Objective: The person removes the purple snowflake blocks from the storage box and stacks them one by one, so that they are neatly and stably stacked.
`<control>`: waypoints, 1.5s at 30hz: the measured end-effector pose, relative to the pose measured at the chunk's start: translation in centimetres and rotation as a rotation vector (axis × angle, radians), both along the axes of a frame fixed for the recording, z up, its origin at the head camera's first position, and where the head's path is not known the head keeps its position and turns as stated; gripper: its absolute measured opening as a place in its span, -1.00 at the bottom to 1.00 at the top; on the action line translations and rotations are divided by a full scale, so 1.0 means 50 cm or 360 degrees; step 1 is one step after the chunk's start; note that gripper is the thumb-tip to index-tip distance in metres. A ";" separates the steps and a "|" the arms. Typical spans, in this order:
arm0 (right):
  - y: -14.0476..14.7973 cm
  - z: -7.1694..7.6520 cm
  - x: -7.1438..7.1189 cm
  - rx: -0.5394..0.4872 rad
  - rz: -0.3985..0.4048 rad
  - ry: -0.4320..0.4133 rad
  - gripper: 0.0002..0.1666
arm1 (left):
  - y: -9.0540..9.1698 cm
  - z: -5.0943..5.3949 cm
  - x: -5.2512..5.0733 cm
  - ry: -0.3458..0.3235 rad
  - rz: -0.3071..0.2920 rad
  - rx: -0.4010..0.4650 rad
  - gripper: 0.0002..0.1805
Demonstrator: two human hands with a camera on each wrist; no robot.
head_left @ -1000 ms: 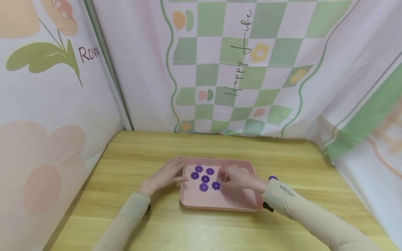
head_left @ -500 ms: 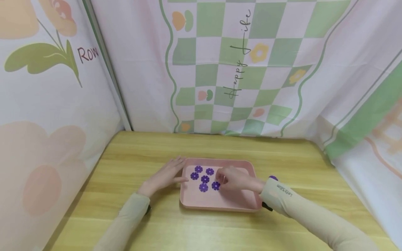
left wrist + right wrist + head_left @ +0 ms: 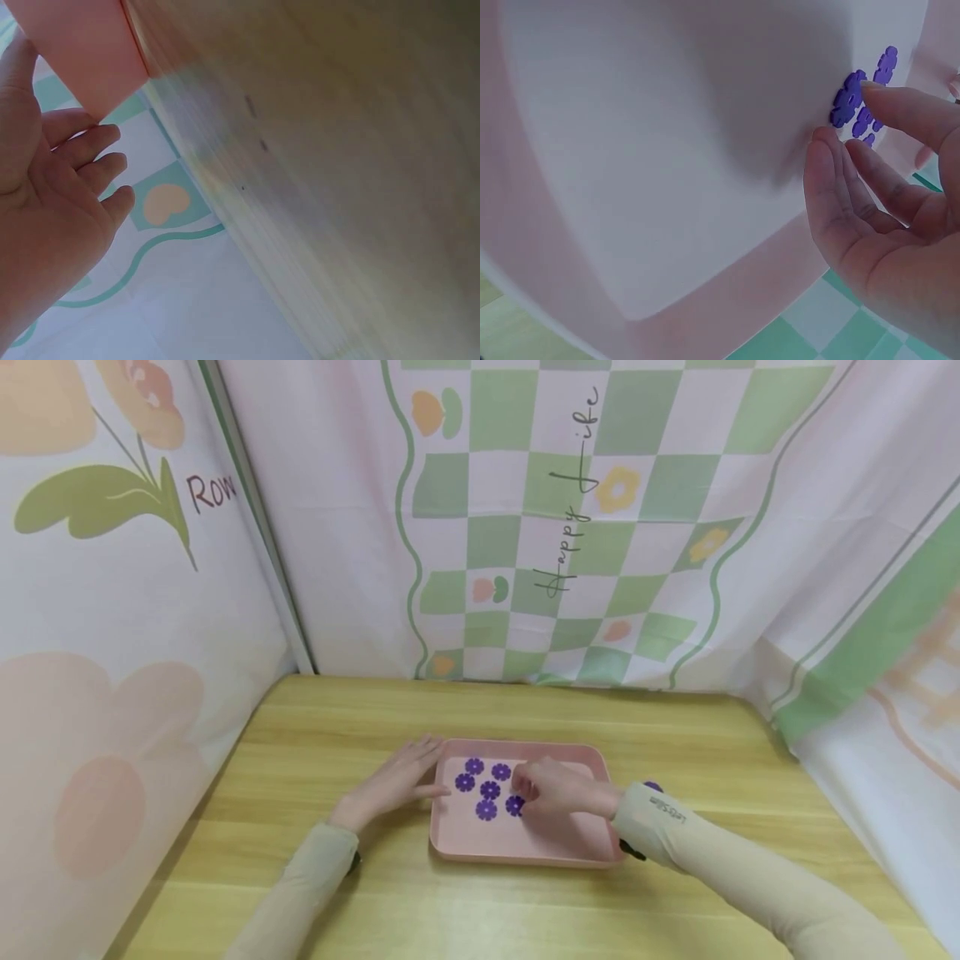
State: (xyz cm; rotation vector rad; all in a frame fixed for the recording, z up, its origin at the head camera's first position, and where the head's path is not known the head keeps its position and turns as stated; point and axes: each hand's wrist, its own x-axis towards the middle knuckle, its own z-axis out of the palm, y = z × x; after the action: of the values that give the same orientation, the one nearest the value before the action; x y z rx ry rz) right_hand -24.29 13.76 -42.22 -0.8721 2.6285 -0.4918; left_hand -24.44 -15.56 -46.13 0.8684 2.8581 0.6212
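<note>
- The head view shows six purple flowers (image 3: 490, 790) lying flat in the left half of a pink tray (image 3: 465, 839), closer to its far left corner than to its near right one.
- The right hand (image 3: 553, 785) is over the middle of the tray, fingers bent, next to the flower (image 3: 514, 807) farthest toward the near edge on that side.
- From the head view, the space between thumb and fingers is hidden; the right wrist view shows a gap there, with the thumb tip overlapping a flower's edge. Whether it touches, I cannot tell.
- The left hand (image 3: 393, 783) is apart from the right, its fingers loosely extended along the tray's far left corner and its thumb over the left edge.
- Only the left wrist view shows its palm side, fingertips against the tray's outer wall, and small dark marks on the table (image 3: 360, 187).
- Only the head view shows a purple piece (image 3: 654, 786) outside the tray, beyond its right edge, partly behind the right sleeve (image 3: 720, 843).
</note>
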 end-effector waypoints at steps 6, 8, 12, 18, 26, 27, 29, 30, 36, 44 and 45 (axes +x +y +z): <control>-0.004 -0.004 0.001 -0.0006 0.0019 0.0003 -0.66 | 0.000 -0.002 0.000 -0.0009 -0.0005 0.0007 -0.07; -0.005 -0.004 0.002 -0.0014 0.0014 0.0003 -0.66 | -0.001 -0.002 0.000 -0.0011 -0.0008 0.0017 -0.07; -0.005 -0.007 0.004 -0.0019 0.0004 0.0019 -0.65 | 0.000 -0.001 0.000 -0.0006 -0.0011 0.0010 -0.07; -0.005 -0.015 0.005 -0.0028 0.0023 0.0070 -0.66 | 0.000 0.001 0.000 -0.0018 -0.0007 0.0007 -0.08; -0.008 -0.020 0.004 -0.0017 0.0032 0.0117 -0.72 | 0.000 0.001 0.000 -0.0008 -0.0016 0.0019 -0.08; -0.008 -0.021 0.004 -0.0015 0.0032 0.0120 -0.72 | 0.000 0.001 0.000 -0.0010 -0.0014 0.0014 -0.08; -0.008 -0.022 0.005 -0.0015 0.0032 0.0117 -0.72 | -0.001 0.000 0.000 -0.0008 -0.0013 0.0012 -0.08; -0.008 -0.023 0.004 -0.0018 0.0032 0.0117 -0.72 | -0.001 -0.001 0.000 -0.0006 -0.0014 0.0016 -0.08; -0.006 -0.022 0.004 -0.0031 0.0053 0.0126 -0.71 | -0.001 0.000 0.001 0.0011 -0.0017 -0.0001 -0.08; -0.006 -0.023 0.006 -0.0023 0.0059 0.0161 -0.72 | 0.001 0.002 0.002 0.0009 -0.0010 0.0013 -0.08; -0.007 -0.023 0.005 -0.0016 0.0055 0.0161 -0.72 | 0.001 0.002 0.002 0.0009 -0.0009 0.0009 -0.08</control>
State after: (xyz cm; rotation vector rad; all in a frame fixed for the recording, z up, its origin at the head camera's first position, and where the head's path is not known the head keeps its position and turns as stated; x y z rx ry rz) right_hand -24.01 13.42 -43.38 -0.9679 2.6990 -0.4640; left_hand -24.36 -15.49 -46.04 0.8796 2.8593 0.6272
